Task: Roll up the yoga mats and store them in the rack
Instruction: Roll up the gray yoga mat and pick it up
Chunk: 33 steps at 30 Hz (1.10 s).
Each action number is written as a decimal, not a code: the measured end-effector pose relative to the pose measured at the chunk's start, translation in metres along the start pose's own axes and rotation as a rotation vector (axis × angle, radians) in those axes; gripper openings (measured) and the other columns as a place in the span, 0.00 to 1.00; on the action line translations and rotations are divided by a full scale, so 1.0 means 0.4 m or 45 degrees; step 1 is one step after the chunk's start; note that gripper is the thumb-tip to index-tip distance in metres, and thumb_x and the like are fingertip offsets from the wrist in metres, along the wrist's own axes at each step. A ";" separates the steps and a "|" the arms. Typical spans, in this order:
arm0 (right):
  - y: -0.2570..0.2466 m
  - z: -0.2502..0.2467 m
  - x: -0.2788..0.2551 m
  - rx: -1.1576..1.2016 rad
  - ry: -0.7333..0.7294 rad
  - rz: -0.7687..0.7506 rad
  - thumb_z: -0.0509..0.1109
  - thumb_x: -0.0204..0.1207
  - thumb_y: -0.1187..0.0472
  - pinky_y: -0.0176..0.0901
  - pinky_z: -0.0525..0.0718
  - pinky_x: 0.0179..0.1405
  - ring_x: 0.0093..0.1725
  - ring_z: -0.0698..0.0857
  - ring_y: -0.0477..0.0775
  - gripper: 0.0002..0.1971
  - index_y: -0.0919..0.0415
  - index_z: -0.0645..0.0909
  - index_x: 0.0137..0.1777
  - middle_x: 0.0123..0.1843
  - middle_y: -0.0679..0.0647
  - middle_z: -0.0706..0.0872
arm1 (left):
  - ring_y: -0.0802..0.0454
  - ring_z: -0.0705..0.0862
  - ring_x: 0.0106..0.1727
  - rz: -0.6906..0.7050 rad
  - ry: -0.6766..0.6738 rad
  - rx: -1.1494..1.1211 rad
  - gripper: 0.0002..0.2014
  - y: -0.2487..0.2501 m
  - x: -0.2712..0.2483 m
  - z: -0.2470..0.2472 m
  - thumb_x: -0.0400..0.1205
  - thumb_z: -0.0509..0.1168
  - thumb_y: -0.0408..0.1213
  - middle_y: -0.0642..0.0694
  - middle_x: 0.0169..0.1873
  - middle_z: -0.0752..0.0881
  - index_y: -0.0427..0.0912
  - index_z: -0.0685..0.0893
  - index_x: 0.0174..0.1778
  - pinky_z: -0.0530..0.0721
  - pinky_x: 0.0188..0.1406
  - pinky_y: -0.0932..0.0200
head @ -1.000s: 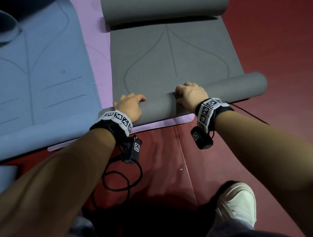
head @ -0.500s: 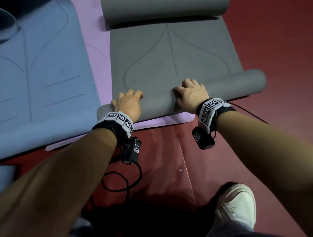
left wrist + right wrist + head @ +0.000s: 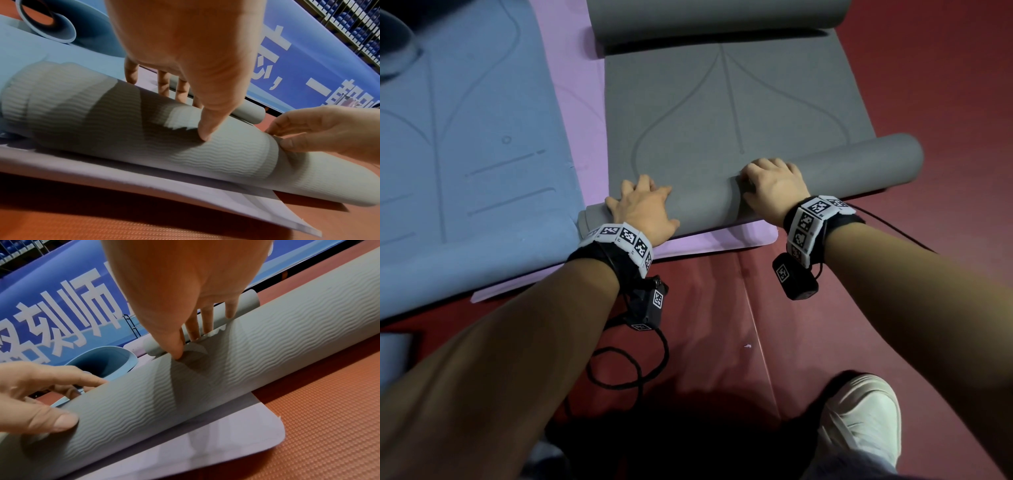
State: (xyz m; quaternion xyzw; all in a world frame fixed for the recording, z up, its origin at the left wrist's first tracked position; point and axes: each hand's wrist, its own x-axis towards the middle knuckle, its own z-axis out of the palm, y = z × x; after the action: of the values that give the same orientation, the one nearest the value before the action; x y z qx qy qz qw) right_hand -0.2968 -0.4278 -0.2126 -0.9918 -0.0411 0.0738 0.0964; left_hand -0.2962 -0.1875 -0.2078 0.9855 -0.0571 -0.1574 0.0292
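Observation:
A grey yoga mat [image 3: 722,113] lies on a purple mat [image 3: 722,241], and its near end is wound into a roll [image 3: 859,164] that runs slantwise across the floor. My left hand [image 3: 640,205] presses on the roll's left part with spread, straight fingers, its thumb on the near side [image 3: 205,134]. My right hand [image 3: 770,181] sits on the middle of the roll. Its fingers curl over the top and its thumb touches the ribbed surface [image 3: 176,353]. The grey mat's far end [image 3: 715,17] is also curled up.
A blue mat [image 3: 465,137] lies flat at the left, its far end curled [image 3: 49,24]. Red floor [image 3: 945,85] lies to the right and near me, with my white shoe [image 3: 859,421] and a black cable loop [image 3: 626,370]. A blue banner [image 3: 298,65] stands behind.
The grey roll has turned a little farther away from me under both hands. My left fingers have spread and reached forward over it.

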 end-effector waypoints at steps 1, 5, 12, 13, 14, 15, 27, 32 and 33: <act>0.003 -0.004 0.002 0.001 0.000 0.001 0.67 0.75 0.56 0.56 0.67 0.71 0.70 0.74 0.63 0.17 0.55 0.80 0.64 0.68 0.54 0.81 | 0.41 0.68 0.70 0.001 -0.002 0.013 0.33 0.002 0.002 0.000 0.75 0.72 0.57 0.49 0.68 0.72 0.59 0.74 0.77 0.69 0.66 0.36; 0.004 -0.016 0.011 -0.012 -0.018 0.010 0.69 0.74 0.56 0.58 0.67 0.72 0.72 0.73 0.63 0.20 0.51 0.82 0.67 0.71 0.52 0.80 | 0.39 0.70 0.70 0.000 0.026 0.003 0.33 0.006 0.006 0.001 0.76 0.73 0.56 0.48 0.69 0.74 0.57 0.72 0.77 0.69 0.67 0.36; 0.015 -0.004 0.004 -0.077 -0.029 -0.004 0.70 0.70 0.59 0.59 0.66 0.73 0.74 0.69 0.63 0.31 0.44 0.75 0.76 0.75 0.53 0.74 | 0.39 0.72 0.71 -0.023 0.056 -0.091 0.23 0.009 0.022 -0.008 0.81 0.69 0.49 0.45 0.68 0.78 0.56 0.74 0.72 0.66 0.68 0.33; 0.016 -0.001 0.001 -0.098 0.000 -0.001 0.70 0.71 0.59 0.59 0.66 0.72 0.73 0.69 0.65 0.31 0.43 0.74 0.76 0.75 0.56 0.74 | 0.40 0.71 0.71 -0.025 0.060 -0.098 0.23 0.008 0.025 -0.007 0.81 0.69 0.49 0.46 0.68 0.78 0.56 0.75 0.72 0.66 0.69 0.33; 0.015 0.004 -0.003 -0.121 0.030 0.000 0.68 0.71 0.60 0.59 0.67 0.70 0.71 0.70 0.66 0.31 0.43 0.74 0.76 0.74 0.57 0.73 | 0.41 0.70 0.72 -0.023 0.070 -0.106 0.23 0.008 0.027 -0.006 0.81 0.70 0.49 0.47 0.68 0.77 0.57 0.76 0.72 0.66 0.69 0.33; 0.011 0.009 -0.006 -0.148 0.061 0.000 0.68 0.72 0.60 0.59 0.68 0.68 0.69 0.71 0.67 0.31 0.43 0.74 0.76 0.72 0.58 0.73 | 0.41 0.69 0.72 -0.020 0.090 -0.113 0.23 0.007 0.029 -0.005 0.80 0.70 0.49 0.48 0.68 0.76 0.57 0.77 0.72 0.66 0.69 0.33; 0.009 0.025 0.031 -0.068 0.138 0.037 0.65 0.71 0.67 0.56 0.71 0.58 0.62 0.77 0.67 0.19 0.57 0.78 0.63 0.62 0.59 0.79 | 0.41 0.72 0.69 -0.008 0.237 -0.169 0.16 0.007 0.050 0.011 0.84 0.67 0.42 0.47 0.65 0.80 0.54 0.79 0.68 0.68 0.64 0.38; 0.007 0.029 0.055 -0.155 0.254 0.035 0.65 0.71 0.65 0.55 0.70 0.55 0.57 0.76 0.66 0.18 0.54 0.85 0.60 0.57 0.60 0.78 | 0.41 0.70 0.68 -0.032 0.284 -0.152 0.13 -0.001 0.073 0.019 0.86 0.63 0.43 0.50 0.65 0.78 0.56 0.83 0.66 0.68 0.64 0.37; 0.006 0.030 0.059 -0.149 0.259 0.030 0.64 0.71 0.66 0.54 0.70 0.53 0.56 0.76 0.66 0.18 0.54 0.85 0.60 0.57 0.60 0.78 | 0.40 0.70 0.68 -0.035 0.293 -0.157 0.13 0.000 0.076 0.017 0.86 0.63 0.43 0.49 0.64 0.77 0.56 0.84 0.65 0.68 0.64 0.36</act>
State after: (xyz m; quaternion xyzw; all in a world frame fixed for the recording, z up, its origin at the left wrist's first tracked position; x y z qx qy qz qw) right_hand -0.2752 -0.4256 -0.2282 -0.9985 -0.0238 -0.0287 0.0411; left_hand -0.2696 -0.1913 -0.2237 0.9940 -0.0301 -0.0471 0.0941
